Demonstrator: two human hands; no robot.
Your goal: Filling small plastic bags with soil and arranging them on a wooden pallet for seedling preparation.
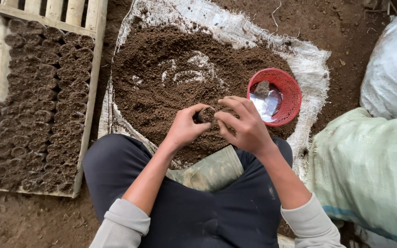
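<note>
I see two bulging woven sacks (368, 170) right of my grip, one white sheet (299, 59) heaped with crumbly dark soil (171, 78) beyond it, and one wooden-framed tray (88, 96) of many packed round soil pots far left. One red mesh basket (276, 96) sits just right. My left hand (184, 128) and right hand (244, 126) close together around one small soil-filled pot (206, 115).

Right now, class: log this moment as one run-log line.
left hand: holds small soil-filled pot | right hand: same pot | below: soil heap | nearby: red basket
</note>
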